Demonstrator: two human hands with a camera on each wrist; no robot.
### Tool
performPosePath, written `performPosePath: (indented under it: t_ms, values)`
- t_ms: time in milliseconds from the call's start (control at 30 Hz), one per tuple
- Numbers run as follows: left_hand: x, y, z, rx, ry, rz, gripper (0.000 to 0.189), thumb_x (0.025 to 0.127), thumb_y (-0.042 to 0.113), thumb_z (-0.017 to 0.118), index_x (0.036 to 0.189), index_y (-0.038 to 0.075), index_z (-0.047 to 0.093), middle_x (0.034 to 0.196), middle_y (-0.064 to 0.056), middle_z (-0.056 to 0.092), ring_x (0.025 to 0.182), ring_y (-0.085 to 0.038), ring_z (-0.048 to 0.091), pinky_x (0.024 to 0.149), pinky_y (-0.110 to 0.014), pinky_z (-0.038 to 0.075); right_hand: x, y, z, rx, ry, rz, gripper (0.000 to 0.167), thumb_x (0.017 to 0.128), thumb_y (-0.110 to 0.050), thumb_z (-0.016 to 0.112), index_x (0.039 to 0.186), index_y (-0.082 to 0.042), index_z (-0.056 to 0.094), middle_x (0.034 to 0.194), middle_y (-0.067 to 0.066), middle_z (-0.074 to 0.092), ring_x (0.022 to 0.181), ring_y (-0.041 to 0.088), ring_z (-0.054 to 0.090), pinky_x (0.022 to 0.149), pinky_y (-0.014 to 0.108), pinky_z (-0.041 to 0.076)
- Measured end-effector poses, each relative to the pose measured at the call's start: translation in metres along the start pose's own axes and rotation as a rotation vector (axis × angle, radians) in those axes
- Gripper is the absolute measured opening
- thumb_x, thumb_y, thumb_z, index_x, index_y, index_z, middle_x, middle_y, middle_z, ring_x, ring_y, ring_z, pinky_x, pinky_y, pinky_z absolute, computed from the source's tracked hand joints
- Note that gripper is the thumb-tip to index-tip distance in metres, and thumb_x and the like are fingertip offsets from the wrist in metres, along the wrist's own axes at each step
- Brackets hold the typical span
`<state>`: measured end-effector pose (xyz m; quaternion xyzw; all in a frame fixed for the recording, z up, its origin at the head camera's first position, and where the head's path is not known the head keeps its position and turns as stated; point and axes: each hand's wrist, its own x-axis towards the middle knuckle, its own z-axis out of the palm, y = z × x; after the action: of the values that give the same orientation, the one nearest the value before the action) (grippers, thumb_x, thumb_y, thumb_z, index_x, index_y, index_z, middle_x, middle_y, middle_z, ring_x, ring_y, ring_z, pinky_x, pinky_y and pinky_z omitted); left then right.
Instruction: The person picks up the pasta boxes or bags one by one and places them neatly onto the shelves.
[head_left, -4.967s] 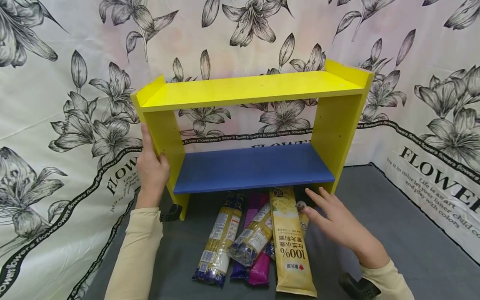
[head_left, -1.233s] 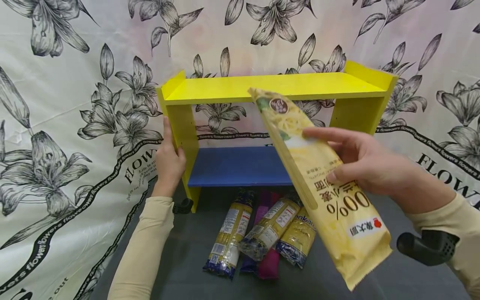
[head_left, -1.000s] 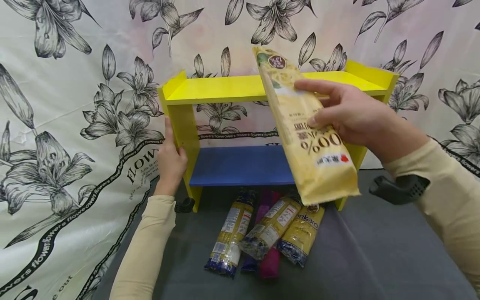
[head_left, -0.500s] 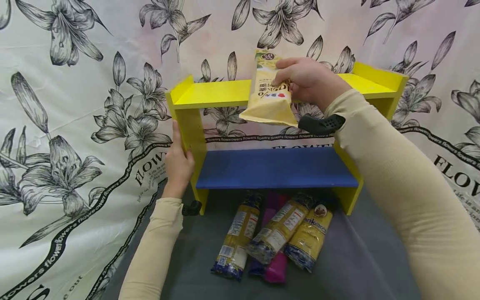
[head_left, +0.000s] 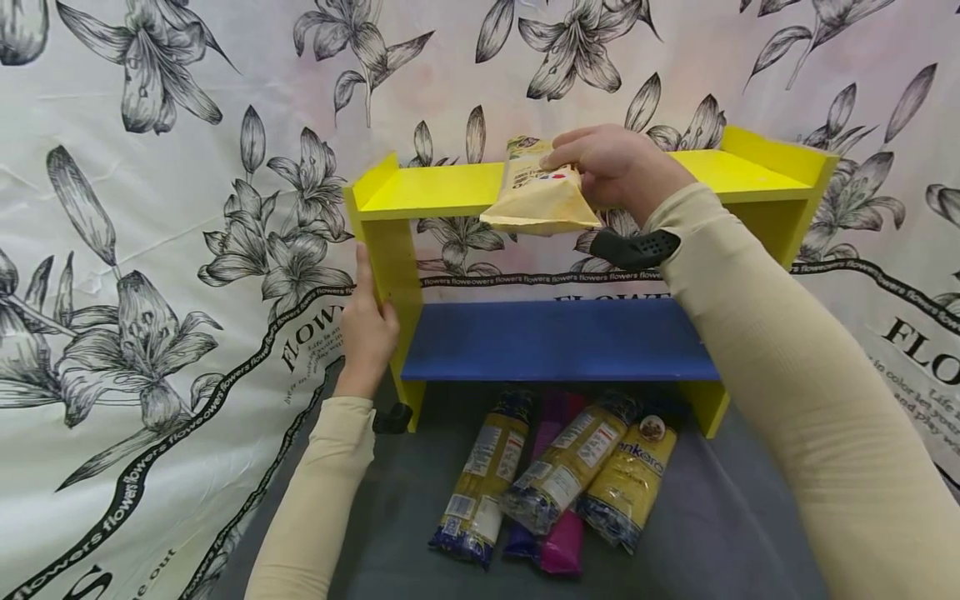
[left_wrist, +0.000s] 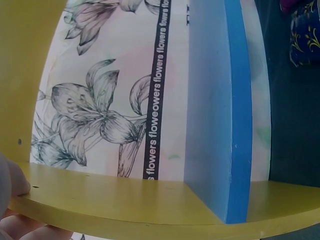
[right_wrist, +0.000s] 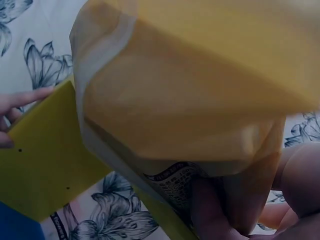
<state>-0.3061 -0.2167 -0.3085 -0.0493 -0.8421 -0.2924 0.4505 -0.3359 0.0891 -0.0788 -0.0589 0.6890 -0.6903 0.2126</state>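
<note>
My right hand (head_left: 618, 167) grips a yellow pack of pasta (head_left: 536, 208) by its right side, at the top board of a yellow and blue shelf unit (head_left: 442, 193). The pack's near end juts out past the board's front edge. In the right wrist view the yellow pack (right_wrist: 190, 85) fills the middle, with a thumb and fingers on either side of its lower part. My left hand (head_left: 367, 333) holds the shelf's left side panel. In the left wrist view the thumb (left_wrist: 17, 181) lies over the panel's edge and other fingers are beyond it.
Below the blue board (head_left: 558, 342), on the dark grey tabletop (head_left: 712, 533), lie a spaghetti pack (head_left: 480, 483), a second one (head_left: 570, 462) leaning across a magenta pack (head_left: 562, 546), and another yellow pasta pack (head_left: 630, 483). A flower-print cloth (head_left: 165, 317) hangs behind.
The right hand took the yellow pasta pack from the table under the shelf, lifted it and carried it to the top board, tipping it flatter. The left hand stays on the side panel.
</note>
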Motion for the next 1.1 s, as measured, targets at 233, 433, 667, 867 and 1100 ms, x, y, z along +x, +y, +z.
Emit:
performPosePath:
  t_ms: [233,433,667,867,1100]
  values:
    - [0.0,-0.002,-0.001,-0.004,0.001,0.003,0.08,0.092,-0.005,0.057,0.163,0.008,0.023,0.115,-0.036,0.066,0.09,-0.053,0.064,0.083,-0.059,0.054,0.004,0.003,0.02,-0.057,-0.044,-0.056,0.075,0.105,-0.007,0.048,0.166,-0.024,0.009,0.17,0.005,0.022,0.135,0.017,0.05,0.072,0.021,0.057]
    - [0.002,-0.003,-0.001,0.002,0.014,0.012,0.079,0.092,-0.007,0.057,0.162,0.007,0.023,0.113,-0.037,0.066,0.09,-0.053,0.065,0.082,-0.059,0.054,0.014,0.006,0.044,-0.102,-0.025,-0.134,0.041,0.104,-0.008,0.051,0.144,-0.007,0.042,0.159,0.012,0.041,0.117,0.018,0.059,0.071,0.022,0.057]
    - [0.002,-0.002,0.001,0.001,0.022,0.05,0.077,0.091,-0.008,0.057,0.161,0.003,0.026,0.117,-0.037,0.066,0.091,-0.053,0.066,0.081,-0.06,0.055,0.023,0.011,0.062,-0.198,-0.066,-0.176,0.038,0.106,-0.014,0.048,0.143,-0.008,0.045,0.156,0.013,0.045,0.109,0.017,0.063,0.071,0.022,0.057]
    - [0.001,-0.001,0.003,-0.007,0.027,0.054,0.077,0.091,-0.008,0.056,0.161,0.004,0.025,0.119,-0.036,0.065,0.087,-0.052,0.065,0.079,-0.059,0.054,0.023,0.009,0.073,-0.277,-0.073,-0.18,0.075,0.105,-0.019,0.052,0.166,-0.024,0.007,0.165,0.008,0.033,0.097,0.013,0.069,0.075,0.023,0.058]
    - [0.0,-0.004,0.003,0.019,0.044,0.072,0.075,0.092,-0.008,0.057,0.16,0.002,0.027,0.12,-0.035,0.066,0.081,-0.05,0.064,0.075,-0.059,0.054,0.006,0.011,0.068,-0.622,0.071,-0.244,0.085,0.098,-0.039,0.064,0.165,-0.032,0.012,0.158,0.005,0.043,0.095,0.016,0.064,0.075,0.024,0.057]
